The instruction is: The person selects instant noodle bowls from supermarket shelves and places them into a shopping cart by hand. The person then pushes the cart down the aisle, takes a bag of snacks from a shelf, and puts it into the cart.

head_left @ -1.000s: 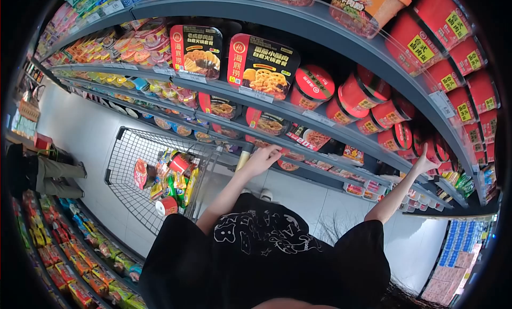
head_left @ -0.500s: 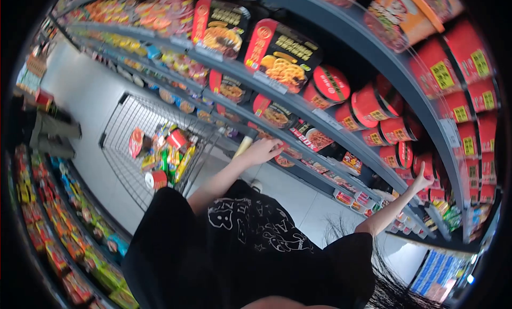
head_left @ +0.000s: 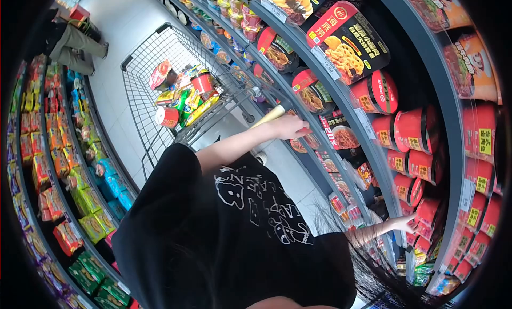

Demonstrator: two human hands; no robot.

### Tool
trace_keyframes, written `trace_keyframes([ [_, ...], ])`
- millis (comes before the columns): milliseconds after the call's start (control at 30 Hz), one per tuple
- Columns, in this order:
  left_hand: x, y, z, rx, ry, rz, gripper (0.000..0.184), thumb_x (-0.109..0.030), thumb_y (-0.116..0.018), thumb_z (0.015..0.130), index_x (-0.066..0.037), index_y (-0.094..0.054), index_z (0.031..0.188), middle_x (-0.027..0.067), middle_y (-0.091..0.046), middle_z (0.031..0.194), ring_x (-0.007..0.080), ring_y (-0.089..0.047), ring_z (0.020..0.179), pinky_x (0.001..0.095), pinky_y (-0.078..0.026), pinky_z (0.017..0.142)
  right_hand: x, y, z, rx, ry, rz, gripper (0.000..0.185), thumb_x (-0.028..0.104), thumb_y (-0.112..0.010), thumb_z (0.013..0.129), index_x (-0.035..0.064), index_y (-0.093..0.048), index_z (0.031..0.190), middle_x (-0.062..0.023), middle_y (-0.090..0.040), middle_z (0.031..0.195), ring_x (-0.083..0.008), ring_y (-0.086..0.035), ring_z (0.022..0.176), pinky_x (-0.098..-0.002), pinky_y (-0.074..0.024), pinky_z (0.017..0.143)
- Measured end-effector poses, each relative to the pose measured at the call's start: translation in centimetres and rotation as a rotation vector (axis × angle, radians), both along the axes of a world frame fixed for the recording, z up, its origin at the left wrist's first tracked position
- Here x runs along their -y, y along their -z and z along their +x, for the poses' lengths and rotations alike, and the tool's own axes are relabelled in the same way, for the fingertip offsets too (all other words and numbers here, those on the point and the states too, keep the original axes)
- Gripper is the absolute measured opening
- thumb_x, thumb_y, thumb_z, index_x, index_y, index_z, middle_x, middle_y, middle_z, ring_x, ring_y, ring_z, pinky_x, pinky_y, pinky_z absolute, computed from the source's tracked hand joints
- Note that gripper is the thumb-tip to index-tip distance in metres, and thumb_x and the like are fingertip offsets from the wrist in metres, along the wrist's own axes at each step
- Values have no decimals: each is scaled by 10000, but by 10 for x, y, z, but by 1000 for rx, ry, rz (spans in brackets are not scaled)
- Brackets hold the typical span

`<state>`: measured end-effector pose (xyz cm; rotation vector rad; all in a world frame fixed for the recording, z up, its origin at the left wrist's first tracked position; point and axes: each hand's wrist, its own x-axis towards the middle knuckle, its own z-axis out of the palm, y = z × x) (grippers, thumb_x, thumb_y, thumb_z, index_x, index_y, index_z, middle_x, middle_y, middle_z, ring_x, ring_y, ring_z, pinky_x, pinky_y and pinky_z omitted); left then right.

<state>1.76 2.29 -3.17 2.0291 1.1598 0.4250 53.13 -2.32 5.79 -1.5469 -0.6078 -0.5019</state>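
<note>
My left hand [head_left: 290, 126] is closed beside the pale yellow cart handle [head_left: 270, 115], its fingers curled; a bit of red shows at the fingertips, and what they hold, if anything, is hidden. At the lower right my right hand [head_left: 404, 223] reaches into the shelf, thumb and fingers closed on a red tub [head_left: 428, 209]. More red tubs [head_left: 415, 129] are stacked above it on the same shelf. The shopping cart [head_left: 140, 78] at upper left carries a red tub [head_left: 202, 82], a red-and-white cup [head_left: 167, 117] and several packets.
Shelves curve down the right side, with black-and-red boxed meals [head_left: 349, 42] and orange packs [head_left: 469, 66]. A second shelf of colourful packets [head_left: 64, 165] lines the left. Another person's legs [head_left: 77, 45] are at the upper left, on the pale floor [head_left: 114, 29].
The view has turned, so the shelves look steeper and the cart has shifted up and right. My right hand stays at the red tubs, now lower in view. My left hand remains by the handle.
</note>
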Motion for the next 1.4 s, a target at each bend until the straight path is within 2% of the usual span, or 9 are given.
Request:
trace_keyframes([
  [167, 6, 5, -8, -44, 37, -32, 299, -193, -533, 791, -40, -526, 1048, 179, -596, 866, 336, -578, 813, 409, -457, 710, 21, 67, -92, 71, 77, -32, 458, 110, -620, 749, -22, -397, 1127, -181, -418, 1131, -287, -428, 1066, -402, -391, 887],
  [467, -11, 18, -48, -109, 180, -117, 391, -203, -550, 784, -27, -499, 1128, 167, -486, 1183, 302, -477, 1073, 376, -390, 901, 13, 130, -320, -508, -492, -74, 387, -35, -481, 783, 22, -397, 1156, -116, -418, 1186, -226, -443, 1043, -331, -403, 832],
  [567, -20, 30, -73, -74, 186, -128, 414, -205, -549, 785, -67, -482, 1169, 134, -464, 1229, 303, -461, 1098, 374, -373, 927, -4, 97, -397, -536, -657, -114, 437, -45, -433, 802, 45, -331, 1217, -111, -383, 1248, -233, -398, 1134, -352, -355, 895],
  [633, -23, 30, -93, 39, 161, -42, 366, -258, -545, 771, -69, -529, 1084, 148, -597, 990, 328, -549, 941, 403, -429, 806, -17, 86, -433, -484, -827, -87, 450, -56, -428, 791, 31, -325, 1221, -123, -374, 1260, -240, -379, 1159, -369, -332, 920],
  [867, -40, -9, -160, -133, 212, -162, 360, -253, -553, 767, -58, -541, 1069, 153, -569, 1052, 306, -545, 960, 398, -437, 817, -67, 57, -541, -395, -1170, -110, 476, -76, -415, 771, 35, -310, 1222, -141, -343, 1289, -257, -369, 1176, -399, -303, 970],
  [967, -49, 25, -186, -113, 216, -133, 385, -272, -555, 764, -30, -537, 1063, 198, -589, 964, 322, -569, 902, 407, -442, 787, -93, 47, -586, -435, -1343, -159, 429, -75, -418, 788, 24, -343, 1198, -137, -432, 1209, -236, -439, 1118, -362, -339, 947],
  [1067, -63, 1, -207, -166, 318, -289, 489, -294, -531, 802, -14, -431, 1190, 223, -546, 1058, 349, -527, 982, 408, -411, 848, -126, 37, -618, -324, -1528, -205, 310, -51, -436, 822, -4, -417, 1128, -121, -562, 1017, -182, -538, 984, -281, -400, 871],
  [1233, -80, 8, -245, -200, 308, -224, 481, -299, -534, 800, -4, -448, 1171, 208, -543, 1075, 341, -523, 994, 400, -399, 872, -180, -11, -663, -173, -1487, -188, 325, -51, -454, 814, -3, -419, 1133, -118, -559, 1021, -178, -536, 989, -286, -418, 848],
  [1400, -104, 21, -276, -170, 299, -231, 479, -310, -553, 782, -12, -474, 1148, 201, -558, 1050, 322, -528, 995, 385, -402, 865, -226, -61, -692, 102, -1225, -49, 479, 18, -602, 725, 13, -400, 1159, -126, -449, 1163, -227, -450, 1095, -357, -401, 887],
])
